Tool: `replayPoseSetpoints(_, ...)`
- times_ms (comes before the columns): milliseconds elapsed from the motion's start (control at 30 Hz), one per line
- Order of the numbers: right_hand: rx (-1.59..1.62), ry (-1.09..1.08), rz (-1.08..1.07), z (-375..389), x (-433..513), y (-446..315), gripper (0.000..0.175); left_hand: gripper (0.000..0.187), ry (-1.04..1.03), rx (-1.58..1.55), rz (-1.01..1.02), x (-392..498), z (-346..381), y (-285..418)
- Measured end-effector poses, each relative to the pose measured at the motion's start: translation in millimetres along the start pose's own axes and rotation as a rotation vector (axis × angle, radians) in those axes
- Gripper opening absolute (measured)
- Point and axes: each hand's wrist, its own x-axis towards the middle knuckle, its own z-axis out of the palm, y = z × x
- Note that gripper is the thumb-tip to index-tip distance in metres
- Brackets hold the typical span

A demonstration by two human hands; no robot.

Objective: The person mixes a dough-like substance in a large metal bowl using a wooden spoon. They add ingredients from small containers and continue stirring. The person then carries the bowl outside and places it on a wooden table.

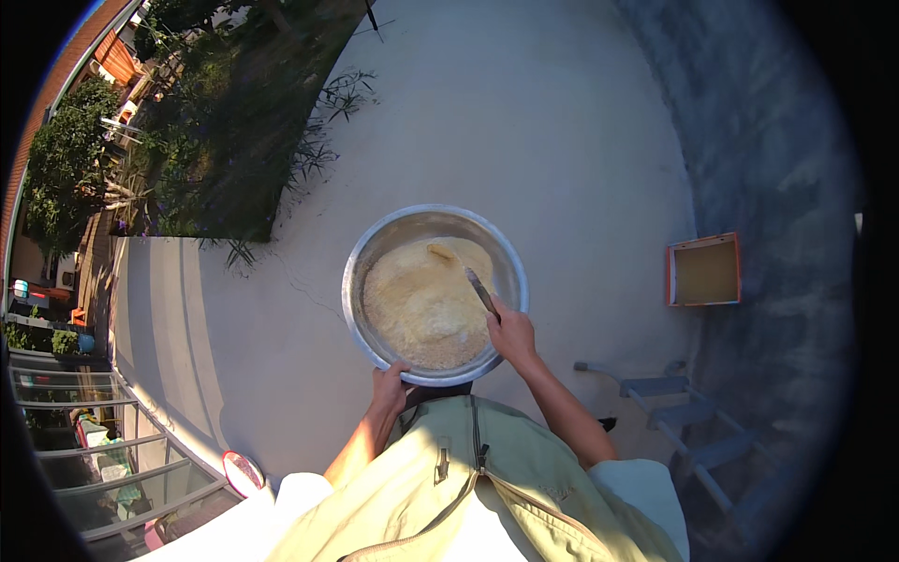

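A wide metal basin [352,316] is before my body. Inside it lies pale yellow meal [421,288], with coarser, browner grains [439,355] showing along the near side and left. My left hand [390,386] grips the basin's near rim, thumb on top and the fingers hidden below. My right hand [513,334] is closed around the dark handle of a spoon-like utensil [482,291] over the basin's right side. The utensil slants up and left toward a yellow-coated piece in the meal, which looks like its head.
An open orange-edged box [704,270] sits on the concrete floor [548,140] by the dark wall at right. Below it is a metal stepladder [692,428]. A planted bed [218,133] lies upper left. Glazed frames [119,449] and a round red-rimmed object [243,474] are lower left.
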Motion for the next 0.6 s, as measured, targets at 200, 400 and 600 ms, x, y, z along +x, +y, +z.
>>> replayPoseSetpoints(200,-0.055,-0.094,-0.074,-71,159,42,0.044,0.041,-0.062,0.070,-0.078,118,178,58)
replayPoseSetpoints(400,-0.064,-0.159,-0.032,-217,284,108,0.040,0.042,-0.176,0.005,-0.145,221,352,133)
replayPoseSetpoints(600,0.003,0.020,-0.034,-331,456,178,0.042,0.043,-0.199,0.110,-0.069,323,521,176)
